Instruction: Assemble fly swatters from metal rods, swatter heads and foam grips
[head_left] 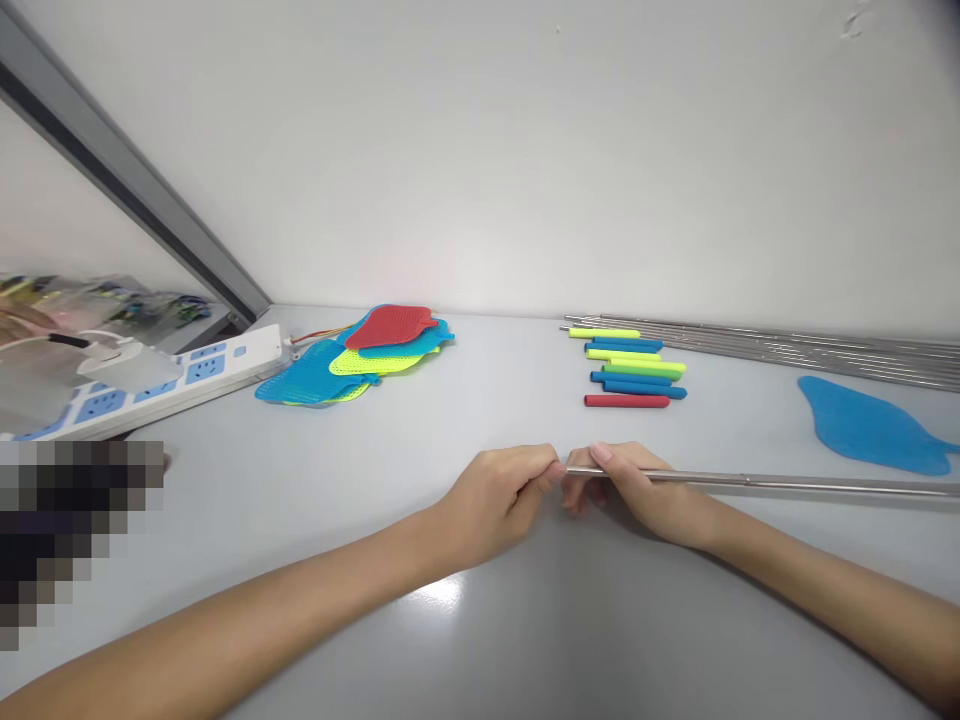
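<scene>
A thin metal telescopic rod (705, 478) lies across my right hand (637, 490), whose thumb and fingers are closed round it. My left hand (510, 495) pinches the rod's left end, its fingertips meeting the rod beside my right fingers. The rod runs off to the right edge of the view. Behind my hands lie several coloured handle sleeves, among them a red sleeve (627, 401) and a yellow sleeve (622, 355). To the right rests a blue fly swatter head (870, 425), with the rod passing in front of it.
Several metal rods (787, 350) lie along the wall at the back right. Left of centre is a pile of red, blue and yellow swatter heads (390, 328). A white power strip (210, 372) with a plugged-in adapter stands at the left. A pixelated patch covers the left edge.
</scene>
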